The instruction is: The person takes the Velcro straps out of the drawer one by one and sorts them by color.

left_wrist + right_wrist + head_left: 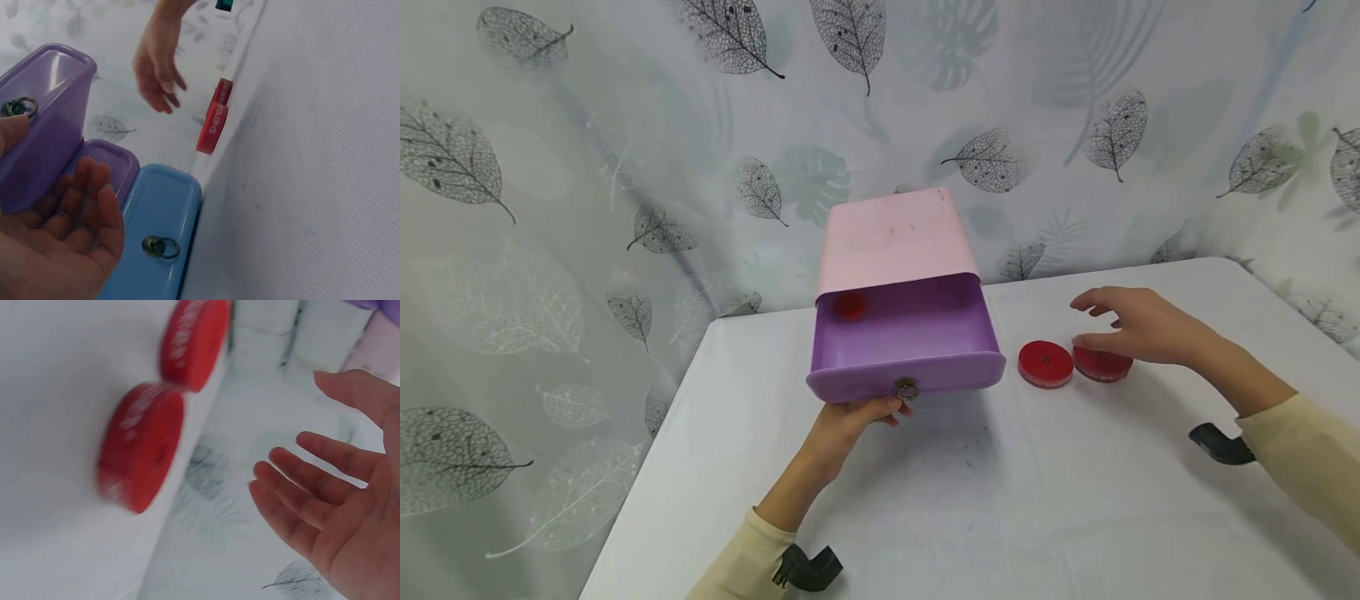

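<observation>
A pink cabinet (pixel 895 242) has its purple drawer (pixel 906 333) pulled out, with a small ring pull (pixel 907 387) on the front. My left hand (pixel 842 433) holds this drawer from below, thumb on its front by the ring and fingers bent underneath. Far back on the left inside the drawer lies a round red piece (pixel 851 306). To the right, two flat red rolls (pixel 1045 364) with white lettering lie side by side on the table. My right hand (pixel 1150 329) hovers by the farther-right roll (pixel 140 450), fingers spread and palm bare in the right wrist view.
Below the pulled-out drawer, the left wrist view shows another purple drawer front (pixel 115 159) and a blue drawer (pixel 165 219) with a ring. The white tabletop (pixel 1037 517) meets a leaf-patterned curtain (pixel 887 108) behind and at the left.
</observation>
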Tool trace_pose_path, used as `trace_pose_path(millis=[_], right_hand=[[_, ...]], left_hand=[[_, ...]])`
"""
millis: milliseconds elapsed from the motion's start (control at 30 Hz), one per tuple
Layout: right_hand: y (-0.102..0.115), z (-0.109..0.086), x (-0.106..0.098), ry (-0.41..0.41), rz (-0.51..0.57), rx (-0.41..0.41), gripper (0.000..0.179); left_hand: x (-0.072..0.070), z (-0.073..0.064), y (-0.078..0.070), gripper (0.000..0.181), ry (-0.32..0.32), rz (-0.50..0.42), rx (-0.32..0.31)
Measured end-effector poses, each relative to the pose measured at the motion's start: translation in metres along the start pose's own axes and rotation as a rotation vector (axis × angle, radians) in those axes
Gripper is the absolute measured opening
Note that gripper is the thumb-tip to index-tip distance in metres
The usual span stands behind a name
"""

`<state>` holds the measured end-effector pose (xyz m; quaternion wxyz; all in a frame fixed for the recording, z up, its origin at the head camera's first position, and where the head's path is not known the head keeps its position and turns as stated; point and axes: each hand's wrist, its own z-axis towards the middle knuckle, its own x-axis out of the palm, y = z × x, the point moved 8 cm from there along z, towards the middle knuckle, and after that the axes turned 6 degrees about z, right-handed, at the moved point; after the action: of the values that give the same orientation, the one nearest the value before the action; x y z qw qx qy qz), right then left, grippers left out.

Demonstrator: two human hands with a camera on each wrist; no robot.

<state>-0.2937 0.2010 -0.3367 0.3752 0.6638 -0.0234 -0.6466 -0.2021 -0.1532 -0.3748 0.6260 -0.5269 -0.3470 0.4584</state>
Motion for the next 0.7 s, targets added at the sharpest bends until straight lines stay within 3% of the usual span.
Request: trace_pose_path(millis=[167, 467, 700], right_hand=[[0.050, -0.001, -0.013, -0.096, 0.029, -0.102, 0.048], [0.138, 0.001, -0.024, -0.202, 0.042, -0.433, 0.049], [0.177, 0.011, -0.029, -0.190, 0.046, -0.507, 0.048]], left_hand=[[0.001, 0.000, -0.002, 0.048, 0.004, 0.003, 0.003], [0.000, -0.001, -0.003, 0.049, -0.003, 0.009, -0.003], [0.000, 0.000, -0.002, 0.048, 0.000, 0.009, -0.001]])
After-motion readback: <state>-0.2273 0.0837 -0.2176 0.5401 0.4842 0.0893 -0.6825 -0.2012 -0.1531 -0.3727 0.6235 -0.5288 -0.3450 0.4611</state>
